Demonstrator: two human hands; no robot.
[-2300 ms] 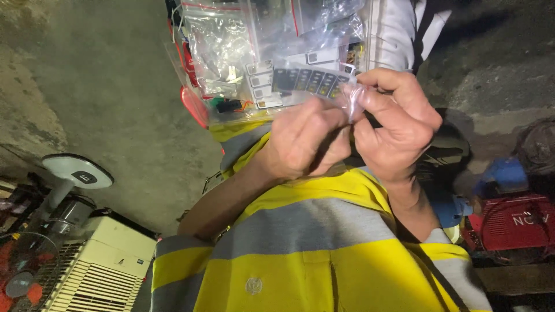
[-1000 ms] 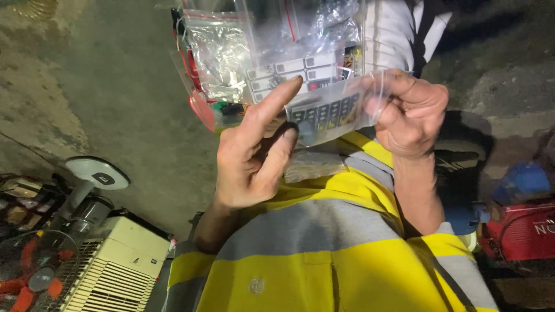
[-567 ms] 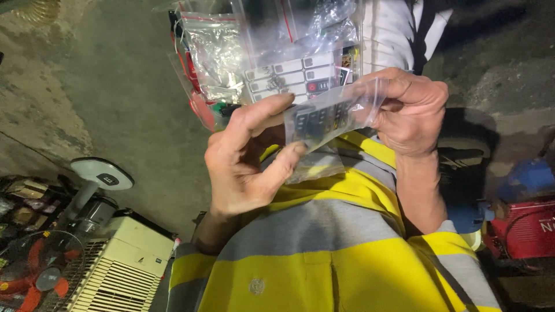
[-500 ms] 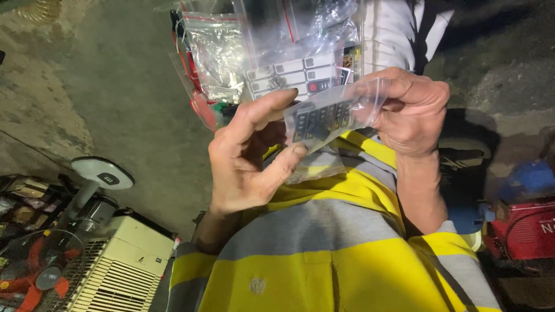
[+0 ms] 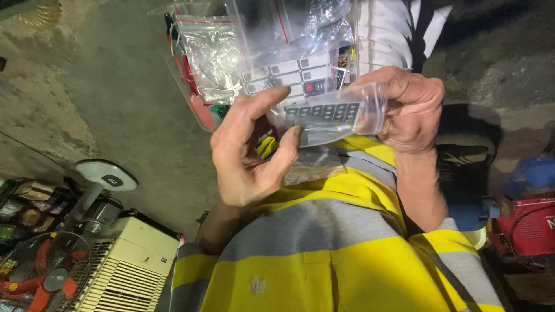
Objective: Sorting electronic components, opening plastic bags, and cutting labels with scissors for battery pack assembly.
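A small clear plastic bag [image 5: 335, 115] with a dark grey button pad inside is held up in front of the chest, between the two hands. The right hand [image 5: 413, 110] pinches its right edge, fingers closed on the plastic. The left hand [image 5: 251, 153] is spread, its fingertips touching the bag's left end without gripping it. Just behind hangs a bundle of bigger clear bags [image 5: 260, 52] with more keypads and small parts. A yellow and grey striped shirt [image 5: 324, 254] fills the foreground, and a fan [image 5: 69, 242] stands at lower left
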